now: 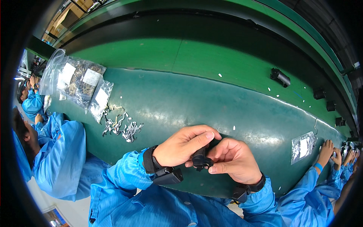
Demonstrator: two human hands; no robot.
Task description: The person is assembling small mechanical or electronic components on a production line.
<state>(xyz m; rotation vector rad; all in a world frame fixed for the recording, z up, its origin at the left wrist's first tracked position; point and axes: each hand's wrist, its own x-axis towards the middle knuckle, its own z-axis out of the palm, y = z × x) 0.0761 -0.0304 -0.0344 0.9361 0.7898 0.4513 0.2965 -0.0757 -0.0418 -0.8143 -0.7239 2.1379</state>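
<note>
Close in front of my body, both hands meet around a small black rounded part point(201, 160), its exact kind unclear. My left hand point(184, 145) grips it from the left and above, thumb stretched along its top. From the right, my right hand point(236, 160) has its fingers curled and its thumb tip against the part's edge. The fingers hide much of the part. Left of my hands, a loose pile of small grey and white strip-like pieces point(130, 130) lies on the green table point(166, 98).
Clear bags of small pieces point(81, 81) lie at the far left, and another bag point(302, 147) at the right. Beyond the table edge, black cylindrical parts point(280, 77) rest on a green strip point(151, 55). People in blue sit on both sides, a co-worker's hand point(326, 151) at right.
</note>
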